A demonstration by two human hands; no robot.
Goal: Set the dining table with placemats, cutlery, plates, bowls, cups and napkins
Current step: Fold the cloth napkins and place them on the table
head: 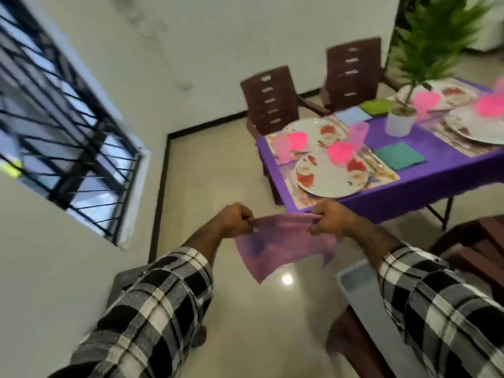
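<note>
I hold a pink-purple napkin (283, 245) stretched in the air over the floor, short of the table. My left hand (234, 219) grips its left top corner and my right hand (331, 218) grips its right top corner. Beyond it stands the dining table with a purple cloth (425, 184). On the near placemat (387, 174) sit a flowered plate (330, 177) and a pink bowl (341, 152). A teal napkin (399, 155), a light blue napkin (353, 115) and a green napkin (377, 106) lie on the cloth. Pink cups (358, 135) stand by the plates.
Two brown chairs (271, 102) stand at the table's far side, and a third chair (477, 249) is at my right. A potted plant (401, 121) stands mid-table. A grey tray edge (365, 293) is below my right arm. A barred window (68, 132) is in the left wall.
</note>
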